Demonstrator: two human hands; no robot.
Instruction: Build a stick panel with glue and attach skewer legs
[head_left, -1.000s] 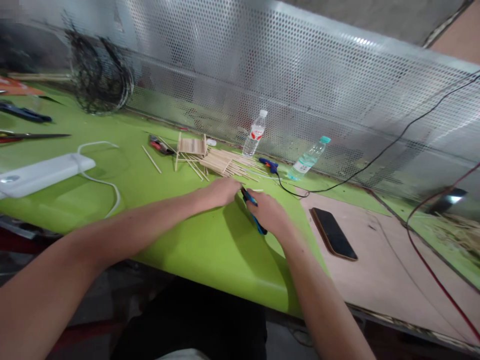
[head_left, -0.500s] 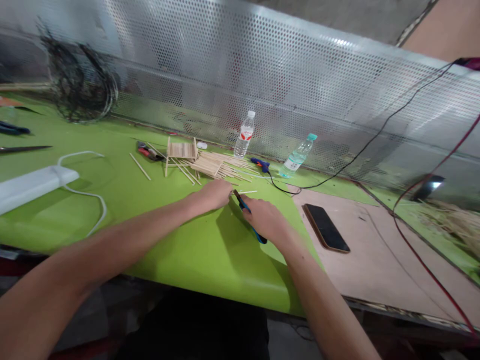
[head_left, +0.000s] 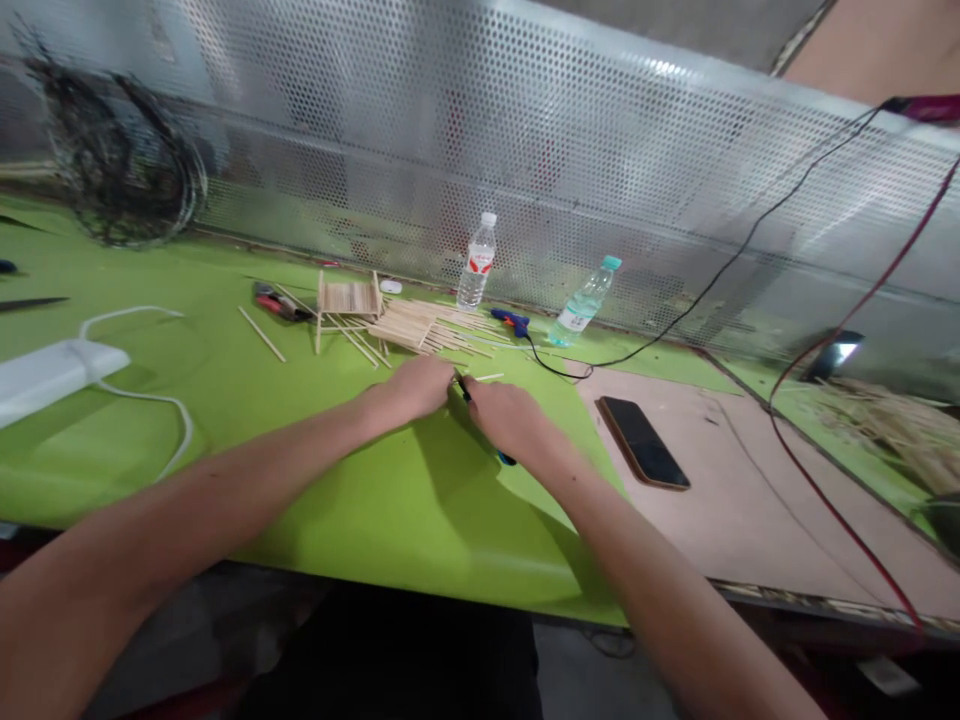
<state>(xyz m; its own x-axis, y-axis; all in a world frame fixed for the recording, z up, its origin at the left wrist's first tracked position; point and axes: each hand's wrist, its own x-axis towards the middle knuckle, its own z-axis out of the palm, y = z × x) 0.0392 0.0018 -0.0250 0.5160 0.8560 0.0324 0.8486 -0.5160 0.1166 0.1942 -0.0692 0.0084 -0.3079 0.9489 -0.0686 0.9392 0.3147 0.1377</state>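
My right hand point(head_left: 510, 418) is closed round blue-handled cutters point(head_left: 504, 458), whose dark tip points up-left towards my left hand point(head_left: 416, 386). My left hand rests on the green mat point(head_left: 360, 500), fingers curled at the tool's tip; what they pinch is too small to name. A thin wooden stick point(head_left: 489, 377) lies just behind both hands. Further back is a heap of wooden sticks point(head_left: 427, 328) and a small stick-built frame point(head_left: 346, 298).
Red-handled pliers point(head_left: 274, 301), a blue glue gun point(head_left: 511, 320) with a black cord, and two water bottles point(head_left: 475, 262) point(head_left: 583, 301) stand near the perforated metal wall. A phone point(head_left: 642, 442) lies on the brown board at right. White power strip point(head_left: 52, 368) at left.
My view has swung a little to the right. Both hands have come closer together, and the cutters' handle is more hidden under my right hand.
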